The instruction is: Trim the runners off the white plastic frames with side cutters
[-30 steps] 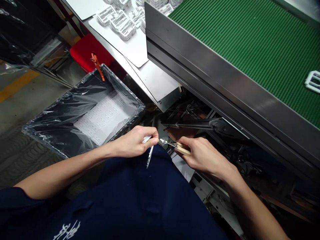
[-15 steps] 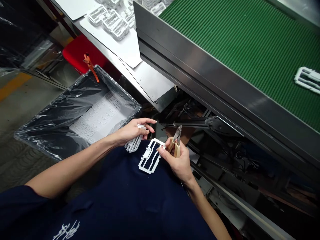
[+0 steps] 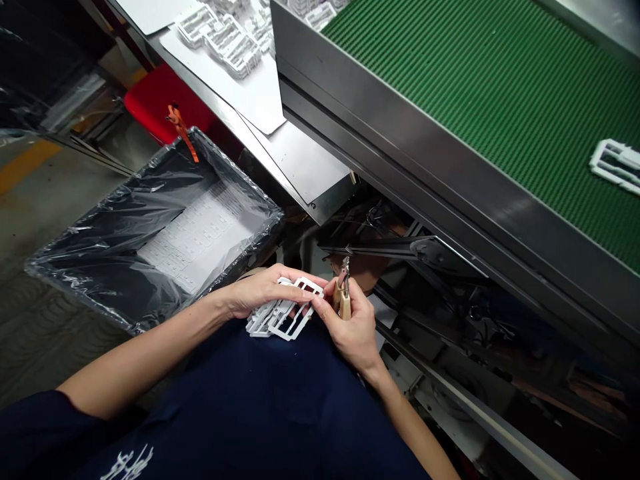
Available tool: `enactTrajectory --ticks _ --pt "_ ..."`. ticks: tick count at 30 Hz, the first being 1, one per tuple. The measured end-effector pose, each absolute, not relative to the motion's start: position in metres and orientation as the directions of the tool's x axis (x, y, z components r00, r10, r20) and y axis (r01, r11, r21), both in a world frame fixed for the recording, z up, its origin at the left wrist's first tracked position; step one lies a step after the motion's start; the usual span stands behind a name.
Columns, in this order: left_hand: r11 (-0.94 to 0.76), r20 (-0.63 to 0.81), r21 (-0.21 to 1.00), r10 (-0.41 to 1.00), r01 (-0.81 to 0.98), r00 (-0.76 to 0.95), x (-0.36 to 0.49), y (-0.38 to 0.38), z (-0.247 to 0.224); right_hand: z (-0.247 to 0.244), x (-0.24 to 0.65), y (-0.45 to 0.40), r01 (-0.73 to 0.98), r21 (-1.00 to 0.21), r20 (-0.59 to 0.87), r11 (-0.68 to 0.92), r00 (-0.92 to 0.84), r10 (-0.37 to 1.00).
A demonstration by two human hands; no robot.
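In front of my dark blue shirt, my left hand (image 3: pixel 260 291) is closed on a small stack of white plastic frames (image 3: pixel 260 321). Its thumb lies over one more white plastic frame (image 3: pixel 296 321), which overlaps the stack on the right. My right hand (image 3: pixel 353 330) pinches that frame's upper right edge between thumb and finger. The same hand also keeps a pair of nippers (image 3: pixel 345 301) with beige handles in its palm, jaws pointing up. The fingertips of both hands meet near the frame's edge; some fingers are hidden behind it.
A black-lined bin (image 3: pixel 150 200) with white frames in it stands at the left, an orange tool (image 3: pixel 181 130) on its rim. Stacked white frames (image 3: pixel 233 43) lie on the table behind. A green conveyor belt (image 3: pixel 475 87) carries another frame (image 3: pixel 617 163) at right.
My left hand has moved right and taken hold of the single frame, which now overlaps the stack. My right hand still grips its edge and the nippers.
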State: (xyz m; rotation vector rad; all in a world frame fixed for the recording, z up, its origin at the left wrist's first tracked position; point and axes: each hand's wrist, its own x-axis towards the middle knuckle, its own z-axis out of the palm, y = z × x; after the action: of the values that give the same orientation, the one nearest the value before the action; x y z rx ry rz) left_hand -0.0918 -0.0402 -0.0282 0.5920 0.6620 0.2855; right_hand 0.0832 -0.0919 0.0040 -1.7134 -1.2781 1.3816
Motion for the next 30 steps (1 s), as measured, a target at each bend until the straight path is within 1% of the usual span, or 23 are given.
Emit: enactTrajectory --ticks 6,7,9,11,12,14,16,19,22,24,26,28,30 --pt "0.772 -0.532 0.635 0.467 -0.033 0.706 -0.093 -0.039 -0.027 0.008 0.086 -0.086 0.299 -0.885 -0.371 -0.357 0.012 0.929" --pt "0.749 -0.54 0.663 0.499 -0.023 0.677 -0.093 -0.039 -0.026 0.008 0.086 -0.086 0.315 -0.88 -0.365 -0.355 0.028 0.93" --pt "0.647 -0.537 0.762 0.616 0.018 0.576 -0.092 -0.039 -0.025 0.008 0.084 -0.087 0.375 -0.86 -0.335 -0.346 0.095 0.937" --pt "0.514 -0.483 0.854 0.731 0.078 0.483 -0.091 -0.04 -0.023 0.007 0.079 -0.087 0.427 -0.839 -0.297 -0.336 0.158 0.942" --pt "0.469 -0.459 0.877 0.752 0.104 0.473 -0.09 -0.041 -0.023 0.007 0.076 -0.086 0.428 -0.839 -0.29 -0.336 0.171 0.942" --pt "0.468 -0.44 0.879 0.726 0.089 0.529 -0.088 -0.043 -0.024 0.006 0.069 -0.084 0.366 -0.867 -0.304 -0.339 0.151 0.941" --pt "0.558 -0.447 0.83 0.663 0.002 0.6 -0.087 -0.046 -0.027 0.007 0.065 -0.082 0.262 -0.9 -0.337 -0.348 0.089 0.937" --pt "0.716 -0.476 0.677 0.602 -0.17 0.641 -0.086 -0.051 -0.034 0.009 0.07 -0.078 0.108 -0.917 -0.391 -0.385 -0.042 0.919" --pt "0.804 -0.521 0.553 0.539 -0.219 0.662 -0.085 -0.055 -0.04 0.011 0.084 -0.075 -0.018 -0.907 -0.415 -0.42 -0.13 0.901" --pt "0.825 -0.516 0.525 0.503 -0.209 0.693 -0.084 -0.055 -0.043 0.01 0.09 -0.074 -0.051 -0.899 -0.421 -0.434 -0.164 0.892" --pt "0.837 -0.475 0.496 0.483 -0.23 0.736 -0.084 -0.054 -0.046 0.007 0.092 -0.075 -0.052 -0.89 -0.436 -0.453 -0.195 0.879" --pt "0.859 -0.421 0.429 0.463 -0.278 0.78 -0.083 -0.053 -0.05 0.004 0.089 -0.076 -0.045 -0.887 -0.442 -0.46 -0.207 0.873" --pt "0.877 -0.398 0.366 0.449 -0.31 0.8 -0.083 -0.052 -0.055 0.002 0.087 -0.077 -0.035 -0.892 -0.434 -0.45 -0.203 0.878"
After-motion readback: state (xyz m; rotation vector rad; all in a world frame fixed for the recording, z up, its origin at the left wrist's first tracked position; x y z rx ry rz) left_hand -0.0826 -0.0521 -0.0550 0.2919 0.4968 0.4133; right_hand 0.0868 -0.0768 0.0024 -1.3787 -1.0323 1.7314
